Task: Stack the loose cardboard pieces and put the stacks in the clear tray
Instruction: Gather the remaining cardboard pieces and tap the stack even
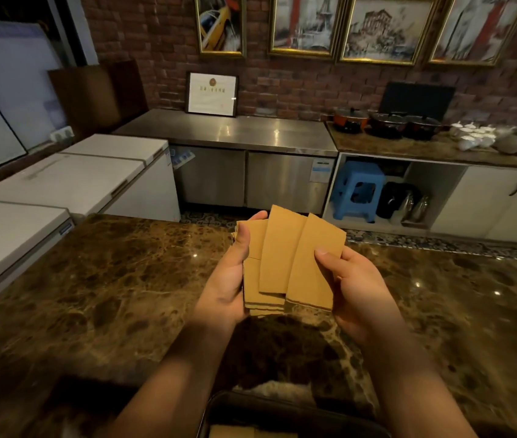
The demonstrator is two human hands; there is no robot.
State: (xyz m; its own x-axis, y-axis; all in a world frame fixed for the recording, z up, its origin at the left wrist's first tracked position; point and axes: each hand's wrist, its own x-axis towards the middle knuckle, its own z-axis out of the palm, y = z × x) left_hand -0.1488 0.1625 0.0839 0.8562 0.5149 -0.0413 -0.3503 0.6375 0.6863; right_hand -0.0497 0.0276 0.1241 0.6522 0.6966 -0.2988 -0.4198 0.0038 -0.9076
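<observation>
1. Above the counter (pixel 99 279), both hands, left (pixel 228 279) and right (pixel 355 286), gripped fanned cardboard pieces (pixel 285 257).
2. Clear tray (pixel 216 406) at the bottom edge held more cardboard.
3. Framed certificate (pixel 212 93) writing was unreadable.

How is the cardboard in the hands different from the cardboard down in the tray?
The cardboard in the hands is fanned out and held up over the counter by the left hand and right hand. The cardboard in the tray lies flat, mostly out of view. Both are tan.
</observation>
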